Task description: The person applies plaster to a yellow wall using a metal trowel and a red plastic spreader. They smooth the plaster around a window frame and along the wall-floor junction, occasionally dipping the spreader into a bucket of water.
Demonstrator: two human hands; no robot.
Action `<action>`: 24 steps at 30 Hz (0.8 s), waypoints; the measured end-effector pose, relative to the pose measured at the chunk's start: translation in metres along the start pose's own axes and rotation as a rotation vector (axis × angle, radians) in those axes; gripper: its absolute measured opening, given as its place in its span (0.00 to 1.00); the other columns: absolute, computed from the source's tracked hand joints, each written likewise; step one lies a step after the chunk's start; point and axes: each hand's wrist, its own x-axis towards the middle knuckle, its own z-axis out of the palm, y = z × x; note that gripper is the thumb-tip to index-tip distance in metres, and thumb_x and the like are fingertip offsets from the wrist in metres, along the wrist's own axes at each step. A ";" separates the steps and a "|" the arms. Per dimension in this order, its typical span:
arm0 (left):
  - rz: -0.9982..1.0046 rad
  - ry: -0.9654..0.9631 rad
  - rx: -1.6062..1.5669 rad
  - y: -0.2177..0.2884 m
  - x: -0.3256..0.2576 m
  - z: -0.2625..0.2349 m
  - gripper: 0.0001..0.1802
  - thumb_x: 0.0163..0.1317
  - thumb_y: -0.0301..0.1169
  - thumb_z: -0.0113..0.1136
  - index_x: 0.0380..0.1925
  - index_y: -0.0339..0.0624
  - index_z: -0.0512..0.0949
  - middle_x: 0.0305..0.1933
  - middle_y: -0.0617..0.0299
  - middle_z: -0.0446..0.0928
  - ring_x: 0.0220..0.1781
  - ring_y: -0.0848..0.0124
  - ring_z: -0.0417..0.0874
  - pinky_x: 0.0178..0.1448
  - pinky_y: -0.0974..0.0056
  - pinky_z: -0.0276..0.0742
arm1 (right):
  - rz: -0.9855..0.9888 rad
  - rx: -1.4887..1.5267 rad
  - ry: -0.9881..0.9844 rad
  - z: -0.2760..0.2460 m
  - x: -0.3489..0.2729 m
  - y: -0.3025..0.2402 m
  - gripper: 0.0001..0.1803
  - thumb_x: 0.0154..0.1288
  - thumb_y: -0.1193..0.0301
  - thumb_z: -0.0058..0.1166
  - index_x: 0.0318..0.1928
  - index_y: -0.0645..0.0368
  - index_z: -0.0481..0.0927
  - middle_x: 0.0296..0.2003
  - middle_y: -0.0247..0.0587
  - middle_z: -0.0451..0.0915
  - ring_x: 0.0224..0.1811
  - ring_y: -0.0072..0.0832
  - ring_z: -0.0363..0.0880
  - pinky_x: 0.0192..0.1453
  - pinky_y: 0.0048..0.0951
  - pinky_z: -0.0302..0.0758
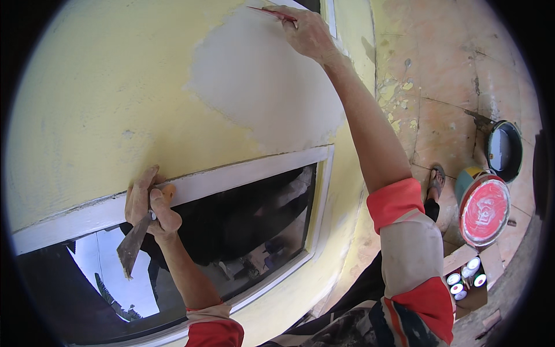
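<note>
My right hand [310, 36] reaches up the yellow wall [115, 87] with its fingers closed round a thin red putty spreader [276, 13]. The spreader lies at the upper edge of a broad whitish filler patch [266, 81], apparently against the wall. Lower down on the left, my left hand [151, 202] rests by the white window frame [243, 174]. It grips a putty knife by its orange handle [168, 192], and the knife's smeared metal blade [133, 246] points down in front of the dark glass [231, 231].
On the tiled floor [445, 75] at the right stand a dark bucket [513, 151] and a pail with a red-and-white smeared lid [484, 211]. A cardboard box [477, 298] holds several small cans. Yellow paint flakes [396, 104] lie along the wall's foot. A sandalled foot [436, 180] shows nearby.
</note>
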 end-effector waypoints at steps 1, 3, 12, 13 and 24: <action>-0.018 0.000 0.002 -0.003 -0.002 0.000 0.25 0.60 0.35 0.45 0.43 0.27 0.85 0.24 0.49 0.82 0.26 0.63 0.83 0.34 0.61 0.78 | -0.061 -0.043 0.028 0.009 0.002 0.000 0.24 0.64 0.74 0.50 0.59 0.46 0.85 0.47 0.40 0.88 0.46 0.40 0.84 0.55 0.38 0.79; -0.030 0.021 0.020 0.000 -0.003 0.002 0.25 0.58 0.34 0.44 0.42 0.27 0.85 0.23 0.50 0.81 0.24 0.64 0.82 0.31 0.62 0.78 | -0.129 -0.059 0.050 0.021 0.001 0.004 0.27 0.61 0.77 0.51 0.60 0.44 0.84 0.51 0.38 0.87 0.50 0.42 0.84 0.57 0.41 0.80; 0.004 0.056 0.060 -0.002 -0.006 0.001 0.22 0.64 0.35 0.48 0.40 0.27 0.85 0.19 0.53 0.79 0.22 0.63 0.79 0.30 0.62 0.73 | -0.164 -0.033 -0.107 0.027 -0.154 -0.016 0.33 0.54 0.82 0.58 0.62 0.43 0.83 0.59 0.40 0.83 0.62 0.41 0.80 0.66 0.45 0.75; -0.004 0.057 0.067 -0.001 -0.006 0.001 0.22 0.64 0.35 0.48 0.41 0.27 0.85 0.18 0.54 0.79 0.22 0.63 0.79 0.30 0.62 0.73 | -0.153 -0.038 -0.139 0.026 -0.173 -0.021 0.33 0.55 0.82 0.58 0.63 0.43 0.82 0.59 0.40 0.82 0.63 0.41 0.80 0.67 0.45 0.74; -0.031 0.044 0.050 -0.003 -0.009 -0.002 0.25 0.59 0.33 0.42 0.44 0.29 0.85 0.23 0.52 0.82 0.23 0.66 0.81 0.32 0.63 0.78 | 0.285 0.462 0.001 -0.019 -0.089 0.006 0.16 0.63 0.76 0.48 0.47 0.62 0.86 0.26 0.34 0.80 0.30 0.21 0.75 0.39 0.29 0.75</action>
